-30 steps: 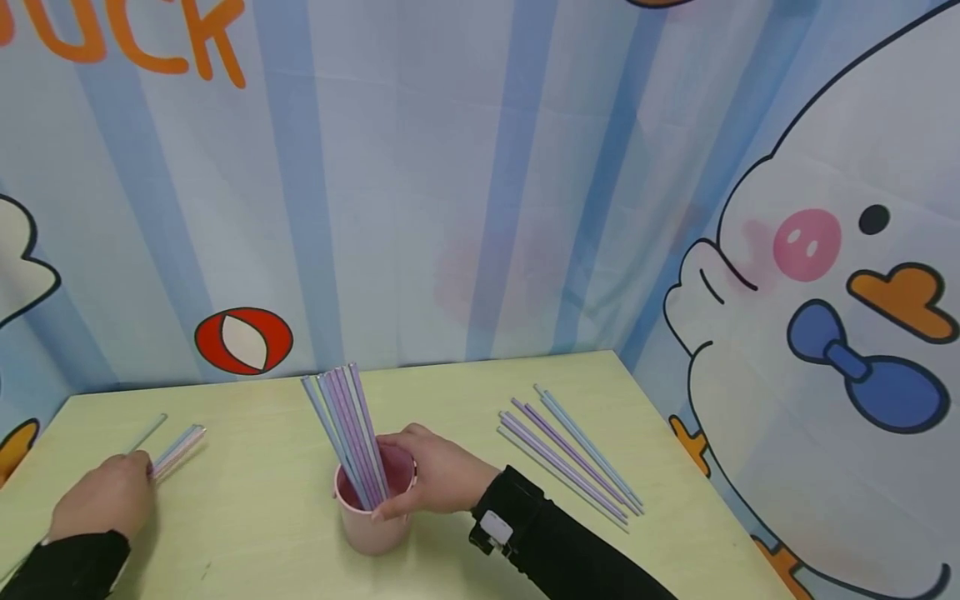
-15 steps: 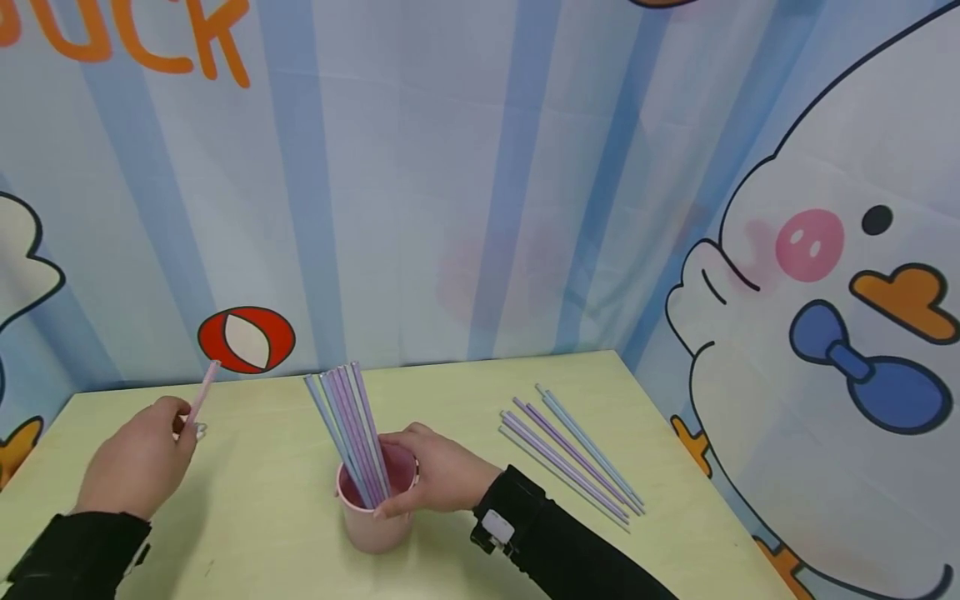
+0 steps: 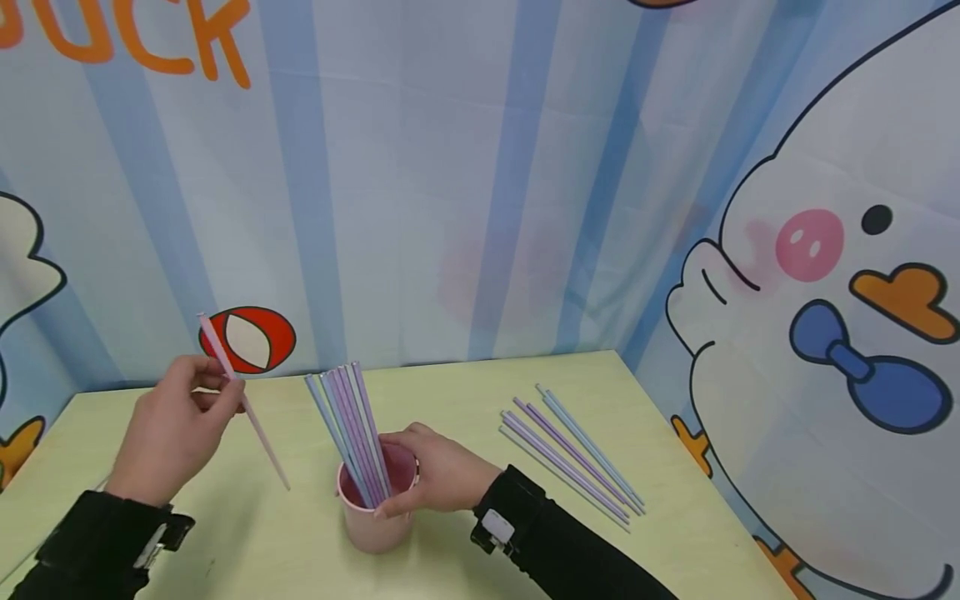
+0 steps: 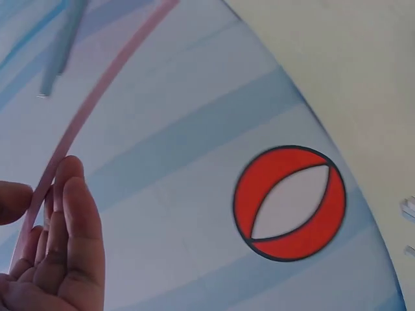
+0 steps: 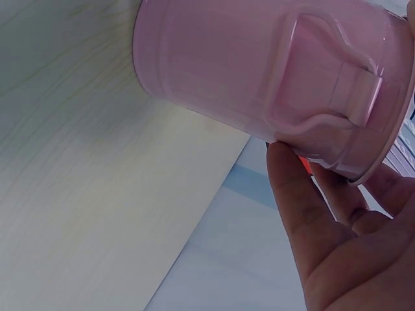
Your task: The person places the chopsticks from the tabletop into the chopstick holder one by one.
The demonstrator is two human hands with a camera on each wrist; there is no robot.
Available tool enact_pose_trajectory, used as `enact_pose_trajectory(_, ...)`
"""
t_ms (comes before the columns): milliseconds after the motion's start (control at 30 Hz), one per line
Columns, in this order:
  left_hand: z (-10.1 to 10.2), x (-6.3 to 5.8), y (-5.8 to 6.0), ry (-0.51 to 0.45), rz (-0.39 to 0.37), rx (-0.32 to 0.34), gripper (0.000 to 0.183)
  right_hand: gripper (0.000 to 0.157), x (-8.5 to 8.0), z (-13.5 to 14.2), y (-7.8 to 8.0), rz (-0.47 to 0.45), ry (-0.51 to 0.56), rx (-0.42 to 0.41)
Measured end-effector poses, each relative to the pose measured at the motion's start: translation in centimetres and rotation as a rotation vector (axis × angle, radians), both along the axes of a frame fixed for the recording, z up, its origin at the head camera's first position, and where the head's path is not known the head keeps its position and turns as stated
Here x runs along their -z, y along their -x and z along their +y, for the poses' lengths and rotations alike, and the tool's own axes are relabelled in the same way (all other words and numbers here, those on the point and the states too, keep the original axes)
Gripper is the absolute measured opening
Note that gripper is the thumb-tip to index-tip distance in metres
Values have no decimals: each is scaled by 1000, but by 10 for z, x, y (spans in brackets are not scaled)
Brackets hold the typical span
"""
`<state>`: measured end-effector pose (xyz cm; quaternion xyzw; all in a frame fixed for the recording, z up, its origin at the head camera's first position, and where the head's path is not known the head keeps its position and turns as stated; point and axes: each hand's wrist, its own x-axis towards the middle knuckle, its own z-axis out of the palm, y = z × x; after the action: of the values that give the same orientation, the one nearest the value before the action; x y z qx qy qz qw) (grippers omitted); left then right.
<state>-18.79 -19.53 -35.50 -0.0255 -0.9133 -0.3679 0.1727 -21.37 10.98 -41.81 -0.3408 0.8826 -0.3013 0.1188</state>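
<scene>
In the head view my left hand (image 3: 176,429) pinches a pink straw (image 3: 264,442) between thumb and fingers, above the table's left side. The straw is tilted, its lower end pointing toward the bucket. The left wrist view shows the same pink straw (image 4: 97,91) at the fingertips. My right hand (image 3: 442,471) grips the rim of a small pink bucket (image 3: 375,533), thumb on the near side. Several purple and blue straws (image 3: 348,433) lean to the left inside it. In the right wrist view the bucket (image 5: 207,65) has a folded wire handle on its side.
Several purple and blue straws (image 3: 570,458) lie fanned out on the pale wooden table (image 3: 465,567), right of the bucket. Part of a pale straw (image 3: 22,560) shows beside the left sleeve. A striped cartoon curtain (image 3: 420,208) stands behind the table.
My left hand has lifted off the table at the left and moved up and right with the pink straw, which has swung round. The right hand and bucket have stayed put.
</scene>
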Motion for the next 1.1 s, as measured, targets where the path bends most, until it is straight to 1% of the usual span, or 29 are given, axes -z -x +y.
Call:
enact_pose_trajectory(100,7,-9,-1,-41,32,24,48,88,0,0,0,-4,2,3)
enact_pose_trajectory(267,19,-20,-5,-98,98,50,47,88,0,0,-1,-12,7,9)
enact_pose_trajectory(367,27,-23,-6,-136,135,64,44,87,1,1,0,-13,9,9)
enact_pose_trajectory(467,33,-24,-6,-166,156,83,40,86,2,1,1,-9,6,10)
enact_pose_trajectory(533,36,-23,-6,-173,156,98,38,86,3,1,1,-9,5,11)
enact_pose_trajectory(667,42,-17,-6,-159,129,113,38,86,4,1,1,-11,7,13)
enact_pose_trajectory(867,50,-5,-6,-137,80,114,38,91,5,0,1,-3,-1,27)
enact_pose_trajectory(1100,56,9,-4,-111,45,122,34,94,3,-1,1,-36,7,58)
